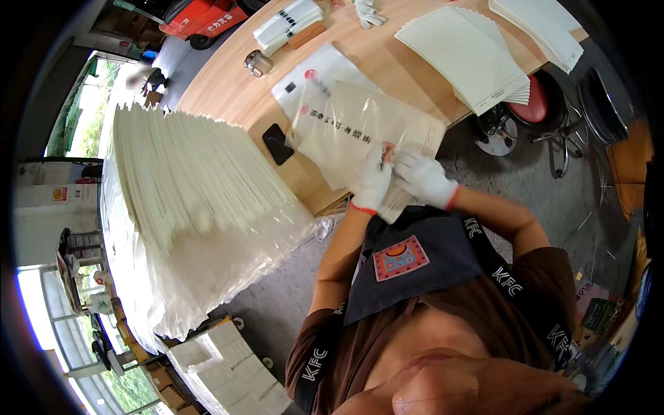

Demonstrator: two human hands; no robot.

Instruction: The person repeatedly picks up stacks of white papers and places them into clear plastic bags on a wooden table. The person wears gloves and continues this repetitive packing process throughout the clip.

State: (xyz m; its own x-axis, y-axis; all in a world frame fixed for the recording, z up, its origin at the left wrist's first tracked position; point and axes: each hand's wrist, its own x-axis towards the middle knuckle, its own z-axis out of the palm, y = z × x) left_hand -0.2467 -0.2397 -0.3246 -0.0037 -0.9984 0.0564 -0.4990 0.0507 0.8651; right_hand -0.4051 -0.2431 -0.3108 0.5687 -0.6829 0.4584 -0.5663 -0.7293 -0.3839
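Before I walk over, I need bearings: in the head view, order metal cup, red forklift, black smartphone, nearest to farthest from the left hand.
1. Black smartphone: left of the left hand.
2. Metal cup: farther across the table.
3. Red forklift: beyond the table.

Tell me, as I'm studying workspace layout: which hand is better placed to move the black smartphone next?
Probably the left hand: it is nearer the black smartphone, which lies to its left. The right hand is farther off and would likely have to reach across the left.
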